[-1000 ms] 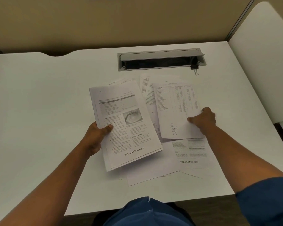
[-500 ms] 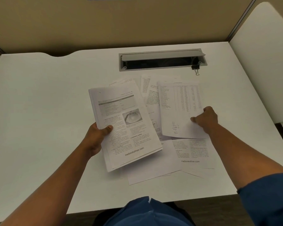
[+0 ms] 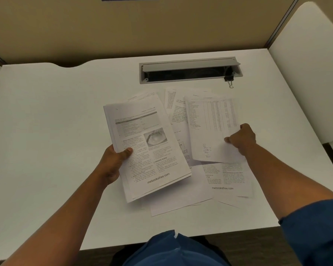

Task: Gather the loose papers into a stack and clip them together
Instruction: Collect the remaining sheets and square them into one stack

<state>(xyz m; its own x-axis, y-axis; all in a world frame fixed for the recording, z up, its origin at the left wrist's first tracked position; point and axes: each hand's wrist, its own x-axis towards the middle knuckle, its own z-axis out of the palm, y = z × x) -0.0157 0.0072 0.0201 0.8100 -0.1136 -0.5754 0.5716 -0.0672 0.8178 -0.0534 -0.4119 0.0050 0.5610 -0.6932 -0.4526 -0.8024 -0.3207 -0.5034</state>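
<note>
- Head view: a white desk (image 3: 46, 131) filled the frame, bounded at the rear by a tan partition (image 3: 142, 25) and at the right by a white side panel (image 3: 311, 64)
- The left hand (image 3: 112, 166) grasped a gathered stack of papers (image 3: 148, 148) by its left edge, thumb pressed on the top page and the other fingers hidden beneath; the stack was tilted, its top leaning to the left
- The top page of that stack bore a shaded table, a picture of an eye, the heading "THERMAL BURNS" and the line "mebooksfree.com"
- The right hand (image 3: 241, 140) was clenched on the right edge of a table sheet (image 3: 211, 129), a page of printed columns with handwritten figures near its bottom
- Loose sheets (image 3: 227, 179) lay flat on the desk beneath and around both held items, overlapping one another; one showed two columns of text and "mebooksfree.com", and others projected past the table sheet at the rear
- A grey cable tray (image 3: 190, 71) with its flap raised was set into the desk behind the papers
- A black binder clip (image 3: 229, 80) sat at the tray's near right corner, apart from all papers and from both hands
- Blue clothing (image 3: 173, 250) appeared at the bottom edge, and a blue sleeve (image 3: 319, 231) covered the right upper arm
</note>
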